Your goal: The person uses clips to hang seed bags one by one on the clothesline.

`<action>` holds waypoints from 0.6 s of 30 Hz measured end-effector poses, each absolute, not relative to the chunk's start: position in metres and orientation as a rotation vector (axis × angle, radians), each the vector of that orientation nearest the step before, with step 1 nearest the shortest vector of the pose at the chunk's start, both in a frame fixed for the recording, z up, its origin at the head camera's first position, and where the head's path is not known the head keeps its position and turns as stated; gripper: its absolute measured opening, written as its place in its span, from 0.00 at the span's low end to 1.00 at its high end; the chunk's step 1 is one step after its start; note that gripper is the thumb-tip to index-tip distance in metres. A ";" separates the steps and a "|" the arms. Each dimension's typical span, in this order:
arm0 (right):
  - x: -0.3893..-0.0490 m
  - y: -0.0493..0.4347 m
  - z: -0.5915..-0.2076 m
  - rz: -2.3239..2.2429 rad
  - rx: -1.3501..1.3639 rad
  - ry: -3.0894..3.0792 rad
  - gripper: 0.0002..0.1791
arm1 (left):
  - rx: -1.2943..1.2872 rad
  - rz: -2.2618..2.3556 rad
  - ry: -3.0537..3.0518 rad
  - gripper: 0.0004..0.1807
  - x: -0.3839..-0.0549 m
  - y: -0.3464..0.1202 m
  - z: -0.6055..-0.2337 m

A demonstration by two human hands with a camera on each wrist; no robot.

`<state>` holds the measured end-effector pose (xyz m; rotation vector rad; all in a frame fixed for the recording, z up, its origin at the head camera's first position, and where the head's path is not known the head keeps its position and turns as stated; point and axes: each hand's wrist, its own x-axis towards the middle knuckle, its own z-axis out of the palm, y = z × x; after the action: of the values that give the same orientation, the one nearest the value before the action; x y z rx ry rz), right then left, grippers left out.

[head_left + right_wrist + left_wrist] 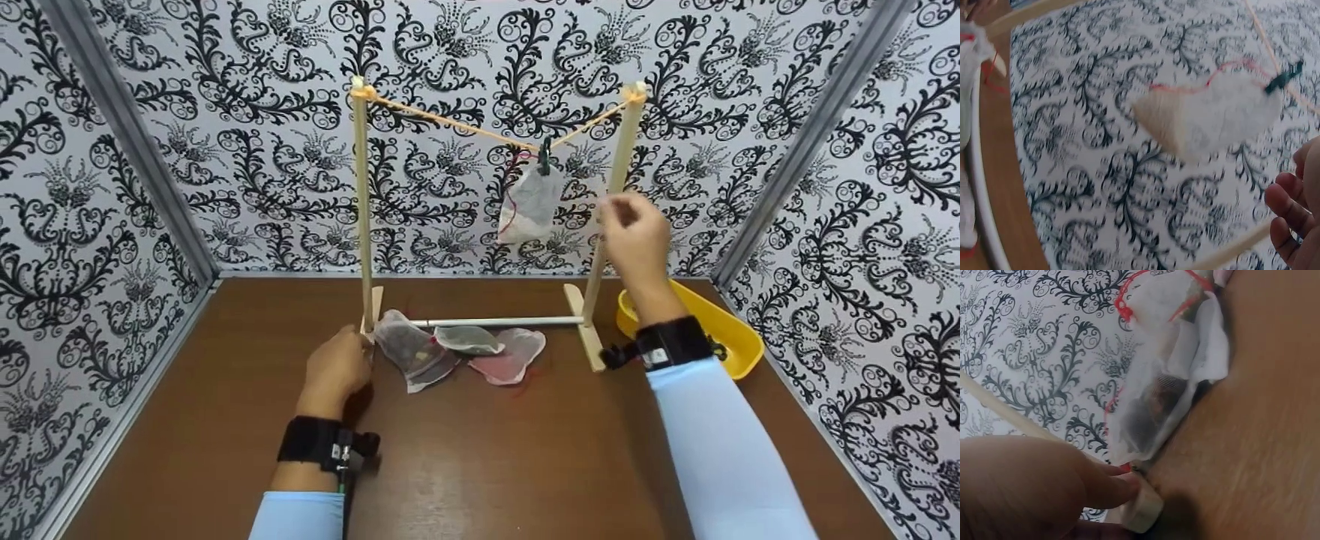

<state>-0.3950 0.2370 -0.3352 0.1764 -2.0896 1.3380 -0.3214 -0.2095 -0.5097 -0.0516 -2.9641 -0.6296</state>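
My left hand (337, 367) grips the front end of the wooden foot (1144, 509) under the left post of a small clothesline stand. Beside it lies a sheer drawstring bag with dark contents (416, 356). A greenish bag (469, 340) and a pinkish bag (511, 357) lie to its right. My right hand (637, 232) is raised by the right post (624, 150), fingers loosely curled, with nothing seen in them. Left of that hand, a white drawstring bag (532, 202) with pale contents hangs from the sagging orange cord (450, 120), held by a dark green clothespin (545, 157).
A yellow tray (739, 337) stands behind the right forearm, with small dark things in it. A white bar (517, 322) joins the stand's feet at the bottom. Patterned walls (225, 150) enclose the brown table (480, 465) at the back and sides.
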 end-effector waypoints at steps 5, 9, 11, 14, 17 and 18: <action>-0.399 0.296 -0.371 1.189 0.004 -2.316 0.23 | -0.041 -0.641 -3.006 0.10 -0.319 -0.206 -0.507; -0.401 0.348 -0.402 0.979 -0.081 -2.657 0.27 | -0.015 -0.632 -3.002 0.10 -0.318 -0.201 -0.504; -0.403 0.371 -0.415 0.871 -0.080 -2.820 0.27 | 0.006 -0.633 -2.994 0.10 -0.317 -0.199 -0.503; -0.404 0.396 -0.431 0.733 -0.043 -3.040 0.25 | 0.026 -0.636 -2.992 0.10 -0.316 -0.198 -0.501; -0.403 0.411 -0.441 0.649 0.009 -3.208 0.21 | 0.022 -0.636 -2.999 0.10 -0.315 -0.200 -0.501; -0.403 0.414 -0.444 0.627 0.017 -3.250 0.16 | 0.017 -0.638 -3.003 0.09 -0.315 -0.200 -0.501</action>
<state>-0.4033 0.4139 -0.4440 0.0166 -3.2500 0.6272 -0.3147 -0.2003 -0.5005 0.0168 -3.0029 -0.6379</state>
